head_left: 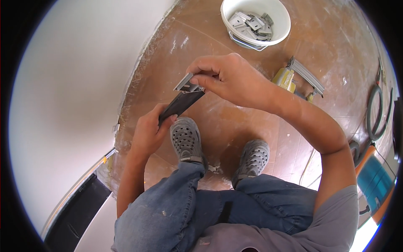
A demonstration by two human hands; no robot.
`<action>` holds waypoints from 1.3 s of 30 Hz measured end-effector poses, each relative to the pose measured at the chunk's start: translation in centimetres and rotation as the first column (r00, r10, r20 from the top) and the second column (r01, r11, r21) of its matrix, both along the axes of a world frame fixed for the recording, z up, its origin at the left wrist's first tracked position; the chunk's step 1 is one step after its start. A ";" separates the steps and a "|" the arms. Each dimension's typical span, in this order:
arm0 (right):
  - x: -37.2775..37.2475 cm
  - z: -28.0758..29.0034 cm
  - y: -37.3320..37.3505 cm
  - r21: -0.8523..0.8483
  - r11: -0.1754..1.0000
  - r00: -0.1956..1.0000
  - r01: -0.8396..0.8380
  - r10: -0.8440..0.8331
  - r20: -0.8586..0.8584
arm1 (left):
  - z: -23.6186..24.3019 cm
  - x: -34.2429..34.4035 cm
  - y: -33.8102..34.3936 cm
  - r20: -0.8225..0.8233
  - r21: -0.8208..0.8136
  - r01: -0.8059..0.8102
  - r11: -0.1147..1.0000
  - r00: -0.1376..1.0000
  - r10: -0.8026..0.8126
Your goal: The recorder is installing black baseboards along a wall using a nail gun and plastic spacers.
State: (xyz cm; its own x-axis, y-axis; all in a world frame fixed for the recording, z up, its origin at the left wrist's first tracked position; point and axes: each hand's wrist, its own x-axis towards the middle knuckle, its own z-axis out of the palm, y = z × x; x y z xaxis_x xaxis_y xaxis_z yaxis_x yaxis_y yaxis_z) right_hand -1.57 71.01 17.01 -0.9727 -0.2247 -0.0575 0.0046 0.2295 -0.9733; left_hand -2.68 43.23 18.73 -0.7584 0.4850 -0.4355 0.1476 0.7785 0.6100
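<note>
Grey metal made up the small slotted bracket (184, 85), found at the upper end of a dark strip (183, 103), above the left shoe and near the wall. The right hand (228, 77) pinched the bracket between thumb and bent fingers, its digits drawn close together. The left hand (147, 131) was closed about the strip's lower end, thumb across the near side. The strip was tilted, its upper end toward the right hand. Bracket and strip met or overlapped; whether they were joined could not be told, as the right fingers hid part of the contact.

Ahead, a white bucket (282, 22) stood on the brown, dust-marked floor (235, 119), holding a heap of metal pieces (253, 27). A yellow power tool (284, 78) with a ribbed metal section lay beyond the right forearm, which partly screened the floor beside it. Grey perforated shoes (186, 136) stood below the hands. On the left rose a pale wall (84, 67); at far right lay a teal-and-orange object (372, 178), partly cut off by the rim.
</note>
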 end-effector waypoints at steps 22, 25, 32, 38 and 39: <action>0.3 -0.8 -1.7 -0.023 0.998 0.999 -0.051 0.050 -0.013 | -1.1 -0.4 -0.6 0.295 0.133 -0.171 0.976 0.947 0.126; 0.3 -1.0 -2.2 -0.010 0.998 0.997 -0.061 0.062 0.039 | -1.4 -0.4 -0.8 0.470 0.185 -0.245 0.952 0.873 0.133; 0.5 -1.0 -2.7 0.024 0.997 0.997 -0.078 0.078 -0.015 | -1.6 -0.5 -1.3 0.614 0.231 -0.306 0.924 0.783 0.106; 0.2 -1.1 -2.7 0.031 0.987 0.988 -0.155 0.154 0.021 | -2.1 -0.4 -1.7 0.655 0.230 -0.298 0.927 0.752 0.079; 0.4 -1.1 -2.8 0.059 0.986 0.988 -0.156 0.156 0.003 | -2.0 -0.3 -1.8 0.662 0.221 -0.323 0.920 0.742 0.101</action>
